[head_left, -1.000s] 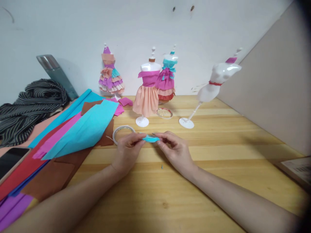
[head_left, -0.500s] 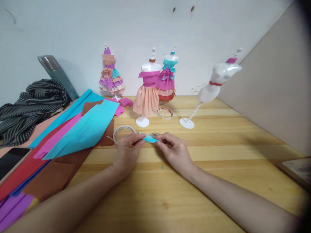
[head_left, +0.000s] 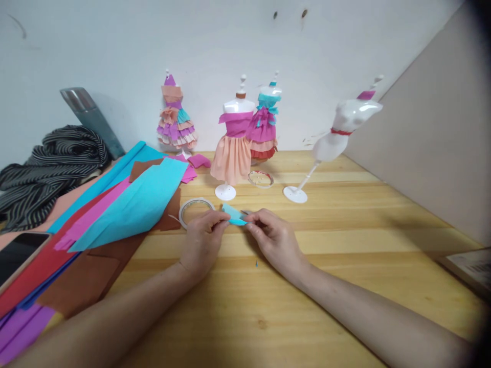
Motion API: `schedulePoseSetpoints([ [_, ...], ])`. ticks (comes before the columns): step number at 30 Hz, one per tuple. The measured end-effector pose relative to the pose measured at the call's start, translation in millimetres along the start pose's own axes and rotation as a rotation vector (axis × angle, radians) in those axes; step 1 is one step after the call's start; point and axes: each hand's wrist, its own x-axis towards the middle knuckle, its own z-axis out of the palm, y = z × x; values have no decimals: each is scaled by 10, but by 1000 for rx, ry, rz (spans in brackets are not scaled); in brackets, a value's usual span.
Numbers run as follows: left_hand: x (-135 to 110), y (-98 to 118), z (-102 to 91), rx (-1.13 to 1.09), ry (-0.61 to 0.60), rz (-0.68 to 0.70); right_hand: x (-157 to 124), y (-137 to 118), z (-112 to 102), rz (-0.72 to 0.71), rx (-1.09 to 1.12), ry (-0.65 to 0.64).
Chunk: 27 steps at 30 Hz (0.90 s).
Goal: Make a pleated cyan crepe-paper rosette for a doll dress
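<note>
Running crosswise, pinched blue paper [head_left: 235, 214]

Wall [head_left: 215, 46]: softly lit.
Bench [head_left: 345, 230]: shadowed at right, blurred toward the bottom.
Right mannequin [head_left: 329, 146]: streaked by glare on top.

The right hand [head_left: 274, 237] hides one end of the blue paper [head_left: 233, 214] and most of a dark, pointy thing [head_left: 244, 212]. By the right edge of the counter [head_left: 326, 327], a flat thing [head_left: 470, 266] has blurry marks. The picture cuts off the phone [head_left: 23, 255]. One blue speck [head_left: 257, 263] is too tiny to name.
</note>
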Motion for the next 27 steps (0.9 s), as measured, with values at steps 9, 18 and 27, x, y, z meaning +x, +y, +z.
schedulePoseSetpoints([
  [9,-26,-83,38,-8,-28,-104,-24,18,22,115,131,42],
  [18,-19,-14,36,-182,-25,-102,5,-33,-3,58,191,86],
  [27,1,-7,58,-241,-21,-159,-17,0,-1,131,203,52],
])
